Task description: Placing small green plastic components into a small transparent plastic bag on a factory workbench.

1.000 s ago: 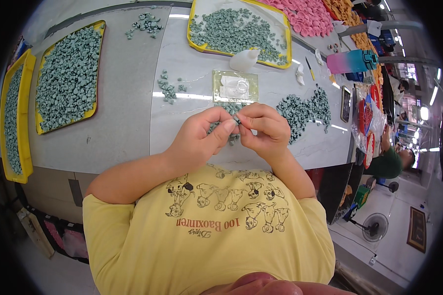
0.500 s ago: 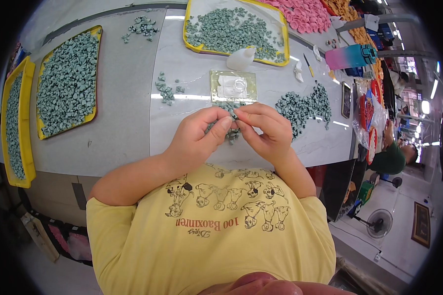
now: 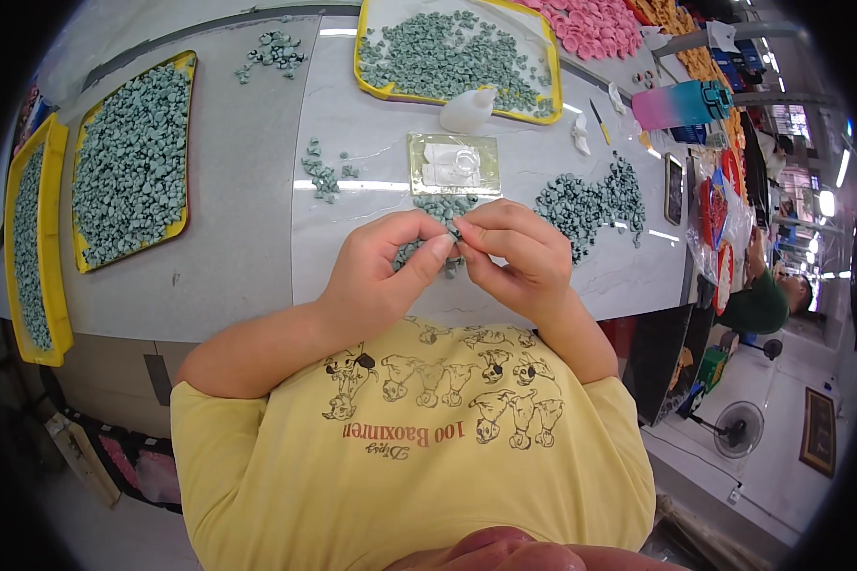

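- Both hands are working one small green piece [image 3: 454, 234], mostly hidden between the fingertips, above the near part of the table [image 3: 243, 205].
- The left hand [image 3: 379, 265] is pinching it between thumb and forefinger; the right hand [image 3: 526, 255] is meeting it from the other side, thumb and fingers pressing together.
- The step in hand is apparently pressing or shaping this piece; the next move is probably calling for light, even fingertip pressure, with both hands staying close.
- A green heap [image 3: 438, 206] is lying just under and beyond the fingers, near a flat yellowish pad [image 3: 493, 164] that is carrying white slips.
- A larger green pile [image 3: 573, 217] is spreading to the right, a small cluster [image 3: 321, 179] to the left.
- A white squeeze bottle [image 3: 467, 112] is standing before the far yellow-rimmed tray [image 3: 555, 103]; two more trays of green pieces are sitting at the left.
- To the right, a pink-and-teal bottle [image 3: 674, 104] is resting near a yellow-handled knife [image 3: 600, 125].
- Beyond the table, another person's dark green sleeve [image 3: 757, 305] is showing, and a fan [image 3: 739, 430] is standing nearby.
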Demonstrator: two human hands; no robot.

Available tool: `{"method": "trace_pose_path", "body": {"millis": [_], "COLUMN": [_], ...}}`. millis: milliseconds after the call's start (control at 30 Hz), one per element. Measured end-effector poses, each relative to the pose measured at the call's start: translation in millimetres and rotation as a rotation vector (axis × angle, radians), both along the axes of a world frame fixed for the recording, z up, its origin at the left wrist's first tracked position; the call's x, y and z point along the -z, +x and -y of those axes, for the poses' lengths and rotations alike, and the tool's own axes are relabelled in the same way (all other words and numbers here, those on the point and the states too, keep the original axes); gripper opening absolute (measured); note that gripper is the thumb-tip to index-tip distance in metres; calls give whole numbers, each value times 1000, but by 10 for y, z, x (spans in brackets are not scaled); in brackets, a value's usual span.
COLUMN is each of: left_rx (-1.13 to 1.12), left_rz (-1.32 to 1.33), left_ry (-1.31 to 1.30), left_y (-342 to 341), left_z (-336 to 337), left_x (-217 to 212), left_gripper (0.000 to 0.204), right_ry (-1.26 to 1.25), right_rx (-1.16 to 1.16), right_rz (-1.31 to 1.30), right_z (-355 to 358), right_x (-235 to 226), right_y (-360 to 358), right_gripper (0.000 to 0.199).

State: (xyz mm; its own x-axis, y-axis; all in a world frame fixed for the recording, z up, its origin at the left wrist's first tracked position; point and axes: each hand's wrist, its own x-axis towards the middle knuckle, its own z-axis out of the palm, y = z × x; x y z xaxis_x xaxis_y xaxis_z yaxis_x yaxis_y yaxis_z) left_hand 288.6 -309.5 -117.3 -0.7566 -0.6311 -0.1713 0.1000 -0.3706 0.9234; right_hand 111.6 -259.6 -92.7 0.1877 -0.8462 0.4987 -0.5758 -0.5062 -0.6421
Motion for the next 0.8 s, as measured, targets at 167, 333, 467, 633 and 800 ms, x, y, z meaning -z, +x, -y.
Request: {"method": "trace_pose_path", "body": {"millis": [167,333,467,633,800], "left_rx": [20,103,99,105,220], "left_rz": [-23,-60,-88,-75,88], "left_ry": [46,276,320,378,533], "left_y": [9,19,-16,-114,-214], "left_z": [11,55,53,66,76], "left_x": [14,-6,-11,16,112], "left_gripper": [15,15,15,15,18], "right_ry": [-17,-32,-33,-8,266], "right_rx": [2,3,24,67,93], "right_rz": [3,8,11,14,-58], "right_z": [7,9,-6,-64,-202], "right_x": [21,72,95,181,196], "right_y": [28,18,20,-56,-303], "right_gripper": [21,21,20,20,24]}}
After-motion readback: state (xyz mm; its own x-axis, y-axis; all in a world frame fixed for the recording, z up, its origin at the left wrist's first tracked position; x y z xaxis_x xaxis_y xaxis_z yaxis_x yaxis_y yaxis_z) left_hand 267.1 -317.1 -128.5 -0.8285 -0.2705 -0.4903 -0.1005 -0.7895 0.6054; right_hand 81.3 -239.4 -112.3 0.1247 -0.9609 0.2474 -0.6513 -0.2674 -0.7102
